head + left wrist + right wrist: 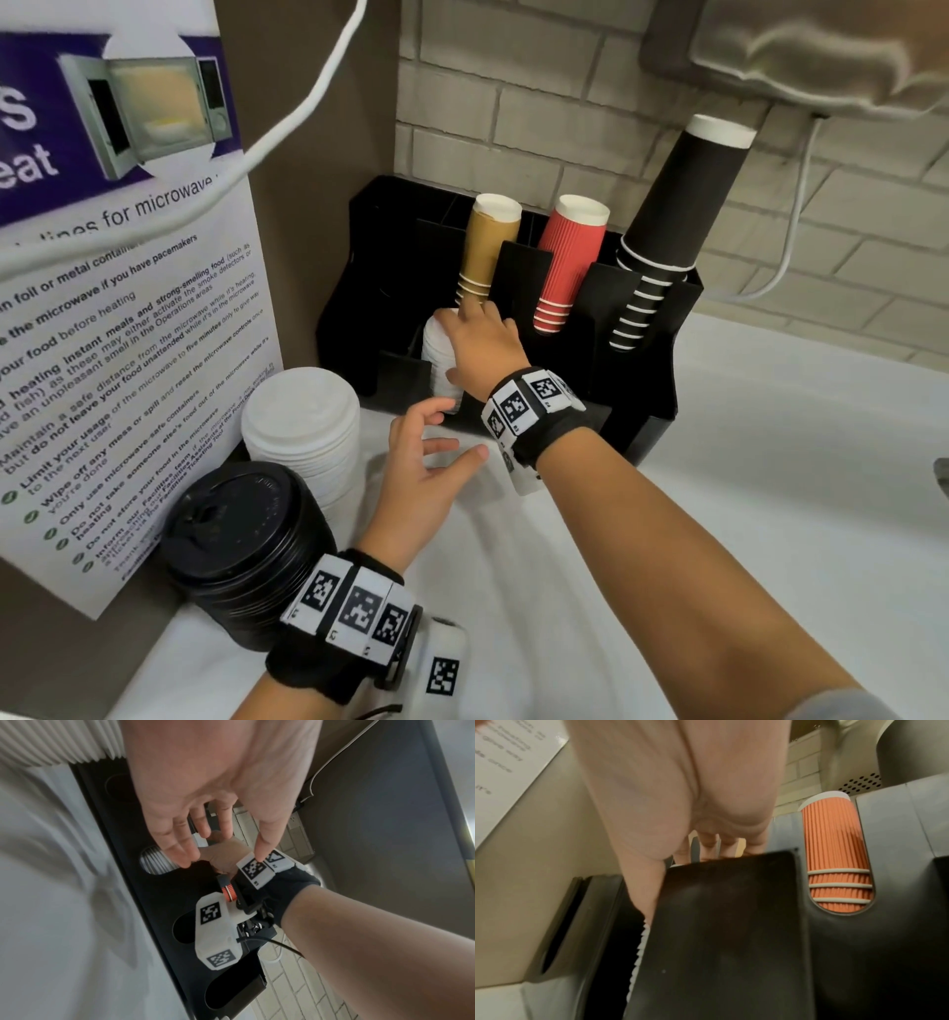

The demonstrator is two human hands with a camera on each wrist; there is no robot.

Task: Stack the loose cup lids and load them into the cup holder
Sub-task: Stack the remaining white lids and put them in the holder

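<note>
A black cup holder (642,390) stands against the brick wall. In its front left slot sits a stack of white lids (435,354), whose ribbed edges also show in the wrist views (154,862) (639,943). My right hand (449,344) grips this stack, fingers curled over its top and thumb down its side. In front of the holder my left hand (441,437) hovers with fingers spread, holding nothing. A loose stack of white lids (303,426) stands on the counter left of it, and a stack of black lids (241,539) stands nearer to me.
Gold cups (485,246), red cups (565,262) and black cups (667,221) fill the holder's upper slots. A microwave poster (128,308) leans at the left, with a white cable (308,103) across it. The white counter (719,514) stretches to the right.
</note>
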